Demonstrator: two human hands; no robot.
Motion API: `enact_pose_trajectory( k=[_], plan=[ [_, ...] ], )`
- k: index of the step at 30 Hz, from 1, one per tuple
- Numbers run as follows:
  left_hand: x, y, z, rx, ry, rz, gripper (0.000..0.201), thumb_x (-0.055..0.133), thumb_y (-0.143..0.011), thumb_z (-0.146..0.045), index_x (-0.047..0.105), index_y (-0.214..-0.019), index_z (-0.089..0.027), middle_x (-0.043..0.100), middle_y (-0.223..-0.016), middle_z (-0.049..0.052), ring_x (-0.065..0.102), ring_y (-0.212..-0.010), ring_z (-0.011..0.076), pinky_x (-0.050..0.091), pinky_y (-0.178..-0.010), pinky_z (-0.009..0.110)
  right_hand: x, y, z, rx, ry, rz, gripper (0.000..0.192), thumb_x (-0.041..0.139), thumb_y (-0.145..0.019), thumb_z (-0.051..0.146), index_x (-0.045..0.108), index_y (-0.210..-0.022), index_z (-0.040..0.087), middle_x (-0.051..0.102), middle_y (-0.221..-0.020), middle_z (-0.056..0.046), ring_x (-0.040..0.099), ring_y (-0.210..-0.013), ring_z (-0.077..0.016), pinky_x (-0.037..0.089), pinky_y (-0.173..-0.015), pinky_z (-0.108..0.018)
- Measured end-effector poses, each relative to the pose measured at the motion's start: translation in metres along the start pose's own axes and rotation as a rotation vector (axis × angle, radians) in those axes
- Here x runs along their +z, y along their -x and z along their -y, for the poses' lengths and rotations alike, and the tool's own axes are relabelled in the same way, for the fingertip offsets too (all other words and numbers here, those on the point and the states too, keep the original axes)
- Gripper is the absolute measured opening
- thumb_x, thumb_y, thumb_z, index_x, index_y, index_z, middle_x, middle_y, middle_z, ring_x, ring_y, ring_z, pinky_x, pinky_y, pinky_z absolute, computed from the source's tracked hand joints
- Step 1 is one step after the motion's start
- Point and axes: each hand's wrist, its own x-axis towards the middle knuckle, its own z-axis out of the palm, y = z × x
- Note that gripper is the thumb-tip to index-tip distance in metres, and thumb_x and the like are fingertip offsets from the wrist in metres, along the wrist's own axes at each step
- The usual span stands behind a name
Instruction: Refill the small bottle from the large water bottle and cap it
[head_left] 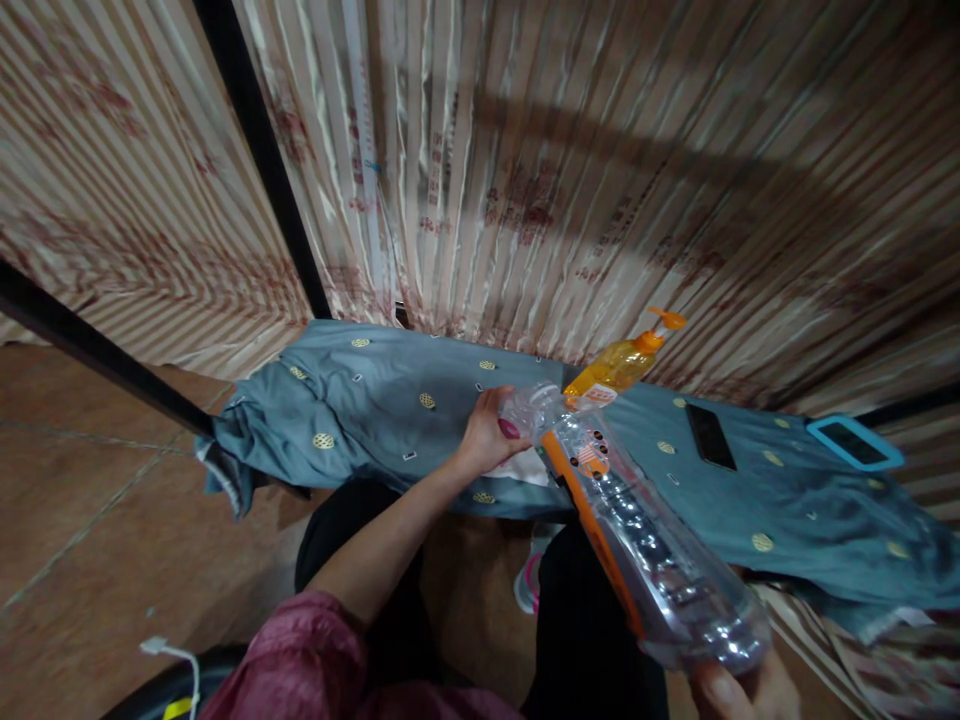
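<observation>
Clear bottle [645, 540] gripped at base by right hand [742, 690], left hand [491, 430] pinching its neck.

We saw a low bench [390, 400] draped in a grey-blue cloth [787, 500] with gold dots, set against a striped curtain. An orange pump bottle [619, 365] stood at the bench's back edge. A dark phone [710, 436] lay flat near that edge, right of the bottle. A blue-framed phone [853, 442] lay at the far right corner. A white sheet [529, 468] lay near the front edge.
</observation>
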Motion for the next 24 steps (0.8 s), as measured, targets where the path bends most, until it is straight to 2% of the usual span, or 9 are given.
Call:
enact_pose_trajectory(
  k=[4, 7, 11, 15, 24],
  plan=[
    [-0.0002, 0.0004, 0.0000, 0.010, 0.007, -0.009, 0.077, 0.096, -0.056, -0.020, 0.061, -0.123, -0.021, 0.068, -0.126, 0.012, 0.066, -0.125, 0.0362, 0.054, -0.110, 0.053, -0.0013, 0.0001, 0.0010, -0.019, 0.001, 0.024, 0.064, 0.073, -0.084, 0.054, 0.063, -0.138, 0.020, 0.078, -0.111, -0.011, 0.076, -0.104, -0.0329, 0.060, -0.084, -0.037],
    [0.0005, 0.0011, 0.0013, 0.008, 0.011, -0.016, 0.077, 0.097, -0.056, -0.022, 0.060, -0.123, -0.020, 0.068, -0.125, 0.011, 0.067, -0.123, 0.0358, 0.054, -0.110, 0.053, 0.0010, 0.0006, 0.0043, -0.001, -0.019, 0.018, 0.066, 0.074, -0.082, 0.055, 0.063, -0.138, 0.020, 0.078, -0.111, -0.011, 0.076, -0.104, -0.0332, 0.060, -0.084, -0.037],
    [0.0019, 0.0013, 0.0023, -0.002, 0.006, -0.020, 0.078, 0.097, -0.056, -0.023, 0.060, -0.124, -0.020, 0.069, -0.125, 0.011, 0.067, -0.123, 0.0353, 0.054, -0.110, 0.054, 0.0060, 0.0013, 0.0083, 0.052, -0.047, -0.026, 0.076, 0.076, -0.076, 0.060, 0.063, -0.139, 0.019, 0.078, -0.114, -0.013, 0.074, -0.108, -0.0358, 0.059, -0.090, -0.041],
    [0.0029, 0.0005, 0.0026, -0.005, -0.007, -0.022, 0.078, 0.097, -0.056, -0.021, 0.059, -0.124, -0.019, 0.069, -0.127, 0.013, 0.067, -0.124, 0.0361, 0.053, -0.111, 0.055, 0.0069, 0.0002, 0.0082, 0.044, -0.034, -0.029, 0.080, 0.076, -0.076, 0.059, 0.060, -0.143, 0.018, 0.077, -0.120, -0.015, 0.072, -0.115, -0.0386, 0.059, -0.092, -0.044],
    [0.0038, 0.0005, 0.0060, 0.005, -0.015, -0.026, 0.078, 0.096, -0.056, -0.020, 0.060, -0.125, -0.022, 0.068, -0.128, 0.010, 0.066, -0.125, 0.0351, 0.054, -0.111, 0.053, 0.0045, -0.0010, 0.0056, -0.008, -0.022, -0.005, 0.071, 0.069, -0.086, 0.059, 0.060, -0.144, 0.019, 0.075, -0.129, -0.013, 0.072, -0.117, -0.0350, 0.059, -0.091, -0.038]
  ],
)
